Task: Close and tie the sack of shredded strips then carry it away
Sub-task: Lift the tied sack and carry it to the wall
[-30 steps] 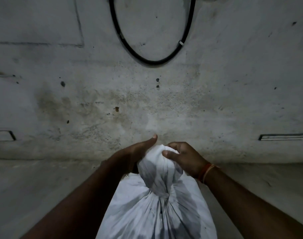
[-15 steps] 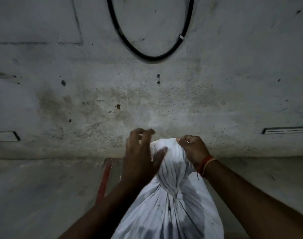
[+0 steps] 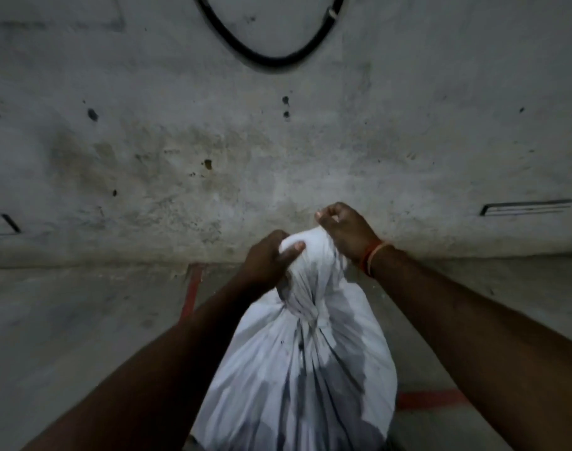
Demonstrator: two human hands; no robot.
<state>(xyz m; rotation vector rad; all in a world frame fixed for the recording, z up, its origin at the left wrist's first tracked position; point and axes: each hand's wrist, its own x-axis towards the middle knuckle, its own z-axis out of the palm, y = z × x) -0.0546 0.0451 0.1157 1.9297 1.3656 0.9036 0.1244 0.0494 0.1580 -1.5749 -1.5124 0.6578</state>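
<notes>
A white sack (image 3: 297, 379) stands upright in front of me, bulging below a gathered neck (image 3: 310, 307) that is cinched with twisted cloth. Above the neck the loose top bunches into a rounded tuft. My left hand (image 3: 268, 262) grips the tuft from the left, thumb pressed across its front. My right hand (image 3: 346, 229) is fisted at the tuft's upper right, pinching the cloth edge, with an orange thread band on the wrist. The sack's contents are hidden.
A stained grey concrete wall (image 3: 278, 157) rises just behind the sack, with a black cable loop (image 3: 268, 60) hanging on it. Red painted lines (image 3: 192, 291) mark the concrete floor on the left and right of the sack.
My left hand went from open fingers over the tuft to gripping it from the left. My right hand rose slightly, pulling the cloth edge up. The view tilted down a little.
</notes>
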